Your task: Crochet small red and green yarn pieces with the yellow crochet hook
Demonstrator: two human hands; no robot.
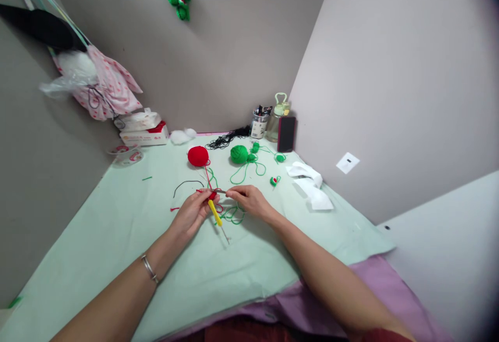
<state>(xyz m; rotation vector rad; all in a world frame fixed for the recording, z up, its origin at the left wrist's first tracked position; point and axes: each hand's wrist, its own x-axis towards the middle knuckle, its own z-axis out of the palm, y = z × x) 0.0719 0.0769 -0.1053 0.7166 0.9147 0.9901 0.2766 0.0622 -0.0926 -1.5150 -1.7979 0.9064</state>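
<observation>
A small home craft corner, boxed in by plain grey walls. A pale green cloth (117, 227) covers the table, with yarn balls (198, 156) mid-frame and a tissue box (144, 135) at the back.

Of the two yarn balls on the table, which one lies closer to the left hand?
The red yarn ball, just beyond the left hand. The green yarn ball sits farther right, beyond the right hand.
</observation>
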